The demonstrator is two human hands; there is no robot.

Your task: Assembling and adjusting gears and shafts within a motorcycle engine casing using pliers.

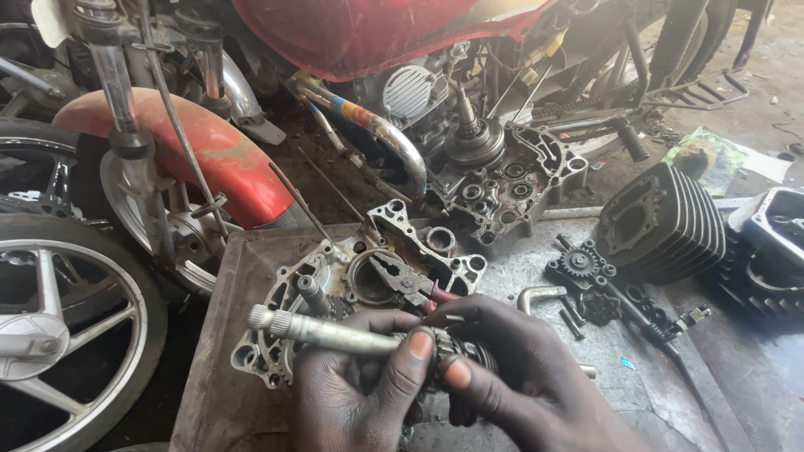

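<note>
My left hand (356, 389) grips a silver gear shaft (322, 331) that points left, with dark gears on its right end. My right hand (523, 377) pinches those gears (442, 345) from the right, thumb against my left thumb. Just behind my hands lies an aluminium engine crankcase half (335, 289) on a metal tray (222, 351). Red-handled pliers (406, 280) rest across the crankcase opening, jaws pointing up-left.
A finned cylinder block (662, 222) and a cylinder head (766, 247) lie at right. Small gears and an oil pump (582, 272) sit beside a bent hex key (540, 295). A motorcycle with red fender (209, 151), front wheel (63, 335) and open engine (502, 180) stands behind.
</note>
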